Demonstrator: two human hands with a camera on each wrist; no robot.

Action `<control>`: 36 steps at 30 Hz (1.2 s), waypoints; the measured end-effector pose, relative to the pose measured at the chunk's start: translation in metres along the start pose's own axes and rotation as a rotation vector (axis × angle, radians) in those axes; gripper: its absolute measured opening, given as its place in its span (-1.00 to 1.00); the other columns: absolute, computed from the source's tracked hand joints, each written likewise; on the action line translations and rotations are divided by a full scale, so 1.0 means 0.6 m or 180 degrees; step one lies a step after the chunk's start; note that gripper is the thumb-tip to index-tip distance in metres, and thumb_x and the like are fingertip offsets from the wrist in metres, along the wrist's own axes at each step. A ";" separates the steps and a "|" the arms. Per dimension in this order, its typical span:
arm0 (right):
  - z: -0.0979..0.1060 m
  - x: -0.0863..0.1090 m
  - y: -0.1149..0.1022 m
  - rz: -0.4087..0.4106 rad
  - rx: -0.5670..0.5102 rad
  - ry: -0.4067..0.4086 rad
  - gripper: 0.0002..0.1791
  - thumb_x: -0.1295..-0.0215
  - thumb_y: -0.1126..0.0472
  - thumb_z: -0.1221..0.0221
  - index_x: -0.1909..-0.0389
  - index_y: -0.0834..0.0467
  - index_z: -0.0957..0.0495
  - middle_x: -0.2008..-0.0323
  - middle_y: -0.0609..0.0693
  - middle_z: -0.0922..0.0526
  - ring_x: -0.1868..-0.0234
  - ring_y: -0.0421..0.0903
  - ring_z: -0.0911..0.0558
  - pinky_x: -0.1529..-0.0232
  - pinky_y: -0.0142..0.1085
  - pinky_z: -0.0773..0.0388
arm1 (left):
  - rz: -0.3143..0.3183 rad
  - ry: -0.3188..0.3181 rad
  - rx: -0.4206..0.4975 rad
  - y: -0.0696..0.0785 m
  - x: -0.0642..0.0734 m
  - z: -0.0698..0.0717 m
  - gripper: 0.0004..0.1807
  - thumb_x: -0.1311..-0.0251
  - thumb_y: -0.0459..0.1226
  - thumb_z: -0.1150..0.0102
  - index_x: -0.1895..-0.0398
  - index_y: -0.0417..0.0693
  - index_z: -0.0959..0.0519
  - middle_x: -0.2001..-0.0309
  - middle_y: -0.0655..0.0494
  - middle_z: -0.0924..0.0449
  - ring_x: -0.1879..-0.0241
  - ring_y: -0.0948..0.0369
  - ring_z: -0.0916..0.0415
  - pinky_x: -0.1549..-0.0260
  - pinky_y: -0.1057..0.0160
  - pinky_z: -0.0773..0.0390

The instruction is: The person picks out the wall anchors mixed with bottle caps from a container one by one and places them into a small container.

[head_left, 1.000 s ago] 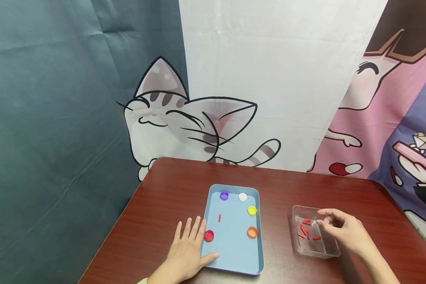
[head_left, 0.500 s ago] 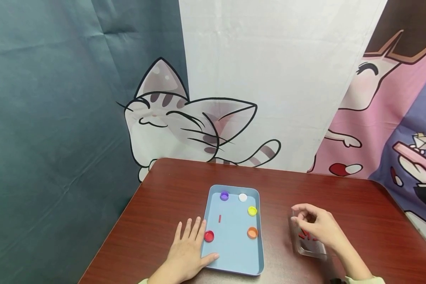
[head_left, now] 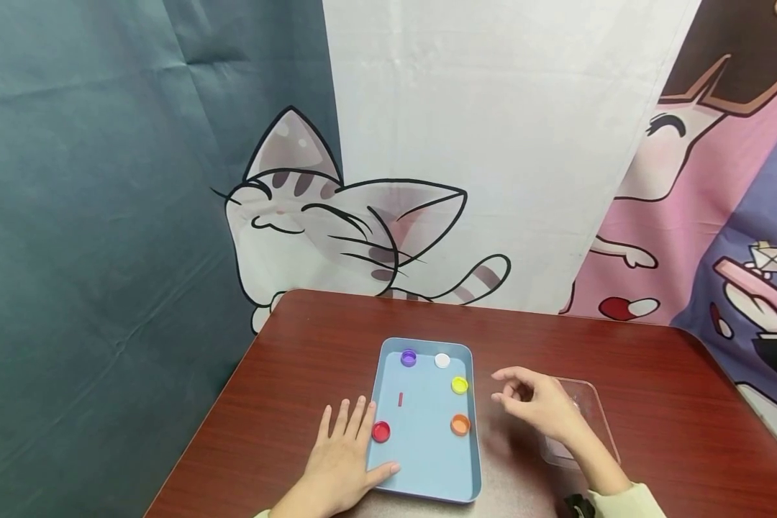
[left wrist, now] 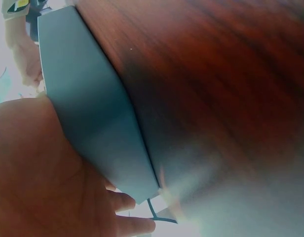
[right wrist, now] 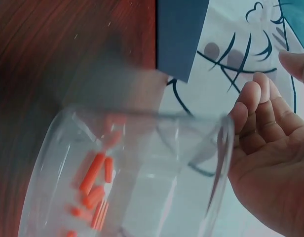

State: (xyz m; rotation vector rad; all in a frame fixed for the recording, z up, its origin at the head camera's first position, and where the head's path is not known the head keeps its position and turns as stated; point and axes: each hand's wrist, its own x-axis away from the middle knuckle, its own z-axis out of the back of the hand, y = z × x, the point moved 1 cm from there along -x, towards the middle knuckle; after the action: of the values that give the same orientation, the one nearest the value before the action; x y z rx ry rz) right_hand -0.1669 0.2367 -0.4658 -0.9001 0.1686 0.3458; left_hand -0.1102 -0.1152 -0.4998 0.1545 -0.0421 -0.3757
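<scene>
In the head view my left hand [head_left: 338, 460] lies spread at the left side of the blue tray [head_left: 427, 471], thumb over its rim. A thin red stick [head_left: 400, 399] lies in the tray above the red cap [head_left: 380, 432]. Between the tray and the clear plastic box [head_left: 598, 414], my right hand [head_left: 547, 406] is raised with fingers loosely bent. The right wrist view shows a gap between thumb and fingers, with nothing seen there. Several short red sticks [right wrist: 93, 173] lie inside the box; in the head view, hand and forearm hide them.
Along the tray's edges sit a purple cap [head_left: 409, 357], a white cap [head_left: 442, 360], a yellow cap [head_left: 460, 385] and an orange cap [head_left: 460, 424]. The brown table [head_left: 285, 360] ends at a cartoon-printed cloth [head_left: 492, 144] behind it.
My right hand has moved left, from the far side of the clear box across it toward the tray. My left hand and the tray have stayed in place.
</scene>
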 end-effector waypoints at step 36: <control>-0.128 -0.059 -0.049 0.0011 -0.0138 -0.0591 -0.60 -0.18 0.11 -0.44 0.02 0.23 -0.67 0.54 -0.20 -0.54 0.51 -0.32 -0.48 0.47 -0.41 -0.46 | -0.0014 -0.0002 -0.0095 0.000 -0.001 -0.002 0.14 -0.18 0.50 0.11 -0.58 -0.13 -0.14 -0.57 -0.12 -0.11 -0.54 -0.21 -0.02 -0.44 -0.34 0.11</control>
State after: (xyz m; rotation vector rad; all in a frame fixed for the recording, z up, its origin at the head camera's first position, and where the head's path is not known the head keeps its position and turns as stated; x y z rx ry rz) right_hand -0.1893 0.1514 -0.4813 -0.9053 -0.0083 0.4353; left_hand -0.1105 -0.1147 -0.5011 0.1251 -0.0369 -0.3807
